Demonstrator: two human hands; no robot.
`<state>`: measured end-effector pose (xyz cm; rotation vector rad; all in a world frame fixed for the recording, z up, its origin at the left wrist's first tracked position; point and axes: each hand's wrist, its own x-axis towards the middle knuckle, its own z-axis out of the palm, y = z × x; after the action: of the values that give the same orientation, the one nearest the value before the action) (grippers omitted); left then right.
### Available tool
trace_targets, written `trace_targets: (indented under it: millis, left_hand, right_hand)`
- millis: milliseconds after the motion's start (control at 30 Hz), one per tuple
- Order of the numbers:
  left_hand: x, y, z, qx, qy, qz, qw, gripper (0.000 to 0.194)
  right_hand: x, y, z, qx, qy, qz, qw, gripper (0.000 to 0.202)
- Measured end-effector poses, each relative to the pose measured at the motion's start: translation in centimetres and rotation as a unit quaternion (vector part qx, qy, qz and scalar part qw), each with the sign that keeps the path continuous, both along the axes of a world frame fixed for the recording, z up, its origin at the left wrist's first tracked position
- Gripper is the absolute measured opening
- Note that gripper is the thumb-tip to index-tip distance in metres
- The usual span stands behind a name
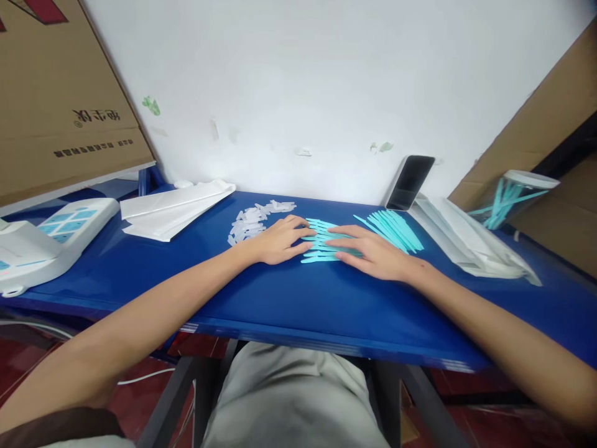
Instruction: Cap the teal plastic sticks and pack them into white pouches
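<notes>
Centrally, a row of slim turquoise sticks (321,241) lies side by side on a blue surface (280,298), right between our two hands. Our left hand (281,239) is open, palm down, its loosely spread fingers touching the left ends of the row. Our right hand (375,254) is open too, fingers stretched apart across the right ends; neither hand is closed around a stick.

Just beside the left hand, we find a loose pile of small translucent pieces (249,223). Past the right hand lies a second bundle of turquoise sticks (396,230), fanned slightly, and behind it a dark-screened phone (411,180) leans at the wall (298,81).

Farther right, we notice white plastic bags (476,242) lying flattened, their contents impossible to tell, and near them a clear jar with a white rim (534,180), holding more turquoise sticks that cross at angles. Out to our left are folded white sheets (177,208), a white device with blue panels (88,233) and a large printed cardboard box (69,93).
</notes>
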<state>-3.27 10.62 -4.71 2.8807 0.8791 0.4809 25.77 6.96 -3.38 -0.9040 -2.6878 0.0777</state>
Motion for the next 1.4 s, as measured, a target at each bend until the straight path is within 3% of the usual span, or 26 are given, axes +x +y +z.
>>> trace_targets:
  millis: [233, 500, 800, 1067, 1400]
  left_hand:
    - [0.0, -0.1, 0.1, -0.021, 0.019, 0.028, 0.999, 0.062]
    - [0.0, 0.0, -0.1, -0.053, 0.034, 0.060, 0.996, 0.068]
    - [0.2, -0.3, 0.3, -0.077, 0.063, 0.088, 0.991, 0.075]
    - [0.3, -0.4, 0.4, -0.065, 0.083, 0.100, 0.989, 0.078]
    - [0.3, -0.5, 0.4, -0.061, 0.075, 0.110, 0.989, 0.077]
  right_hand:
    - [0.2, 0.2, -0.2, -0.025, -0.024, -0.020, 0.999, 0.053]
    - [0.5, 0.7, -0.8, -0.007, -0.039, -0.068, 0.997, 0.063]
    - [0.5, 0.9, -0.8, 0.027, -0.050, -0.067, 0.996, 0.063]
    - [0.8, 1.3, -1.7, -0.011, -0.058, -0.120, 0.991, 0.071]
    - [0.8, 1.2, -1.4, -0.031, -0.049, -0.116, 0.992, 0.071]
